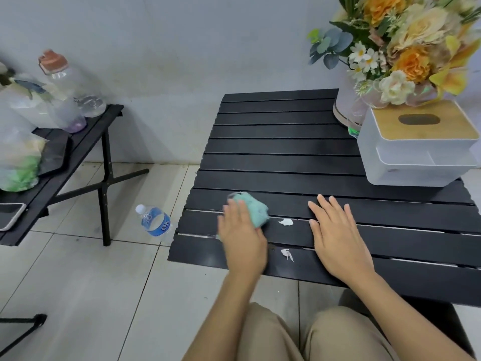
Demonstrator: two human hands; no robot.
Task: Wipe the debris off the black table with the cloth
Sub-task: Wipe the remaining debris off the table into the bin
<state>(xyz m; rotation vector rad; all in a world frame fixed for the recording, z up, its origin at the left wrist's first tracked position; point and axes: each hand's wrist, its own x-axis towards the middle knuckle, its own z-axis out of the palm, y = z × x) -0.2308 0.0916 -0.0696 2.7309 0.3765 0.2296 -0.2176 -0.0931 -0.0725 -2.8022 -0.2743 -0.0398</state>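
Two scraps (285, 222) (287, 254), one cloth (253, 211).

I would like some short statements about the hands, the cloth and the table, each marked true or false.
1. The left hand holds the teal cloth. True.
2. The right hand grips a scrap of debris. False: it lies flat and open on the black table.
3. Two white scraps lie between the hands. True.
4. The tissue box stands on the floor. False: it is on the table's far right.
5. The water bottle lies on the floor. True.
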